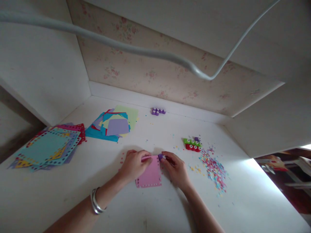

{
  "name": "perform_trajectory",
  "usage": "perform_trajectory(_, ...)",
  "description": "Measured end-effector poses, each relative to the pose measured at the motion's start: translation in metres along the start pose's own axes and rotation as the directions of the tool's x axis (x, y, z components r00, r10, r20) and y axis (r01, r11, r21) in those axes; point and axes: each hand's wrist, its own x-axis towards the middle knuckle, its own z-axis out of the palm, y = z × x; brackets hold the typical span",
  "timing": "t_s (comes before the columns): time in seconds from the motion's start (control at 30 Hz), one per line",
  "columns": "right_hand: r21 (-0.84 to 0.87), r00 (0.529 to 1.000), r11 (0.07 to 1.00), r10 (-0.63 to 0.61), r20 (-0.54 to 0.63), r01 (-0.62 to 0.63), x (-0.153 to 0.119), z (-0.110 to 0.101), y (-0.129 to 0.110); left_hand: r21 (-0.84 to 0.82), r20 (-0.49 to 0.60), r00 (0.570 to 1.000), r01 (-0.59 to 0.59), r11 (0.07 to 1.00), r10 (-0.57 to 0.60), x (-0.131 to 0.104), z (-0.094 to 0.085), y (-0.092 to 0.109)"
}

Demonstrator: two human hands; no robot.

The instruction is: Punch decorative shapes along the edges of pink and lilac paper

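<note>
A pink sheet of paper [150, 174] lies on the white table in front of me, with small punched holes along its left, right and lower edges. My left hand [136, 163] is closed on its upper left part, thumb on top. At the upper right corner sits a small purple craft punch [160, 157] with a white button. My right hand [175, 168] grips this punch between thumb and fingers. Pink punched bits [121, 160] lie left of the sheet.
Hole-edged coloured sheets [46, 147] are piled at the left, beside a stack of coloured paper [118, 126]. Several purple punches [157, 111] stand near the wall. Green and red punches [193, 147] and scattered confetti [215, 171] lie at the right. A pale cable [126, 47] crosses overhead.
</note>
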Motion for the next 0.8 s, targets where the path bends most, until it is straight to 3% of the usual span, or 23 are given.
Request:
perform_trajectory(0.37, 0.03, 0.999, 0.999, 0.039, 0.018, -0.04, -0.002, 0.0, 0.007, 0.018, 0.008, 1.0, 0.012, 1.0, -0.012, 0.0, -0.001, 0.002)
perform_trajectory(0.8, -0.119, 0.985, 0.978, -0.168, 0.041, 0.172, -0.002, 0.002, -0.007, 0.026, -0.013, 1.0, -0.016, 1.0, 0.017, -0.002, 0.0, 0.002)
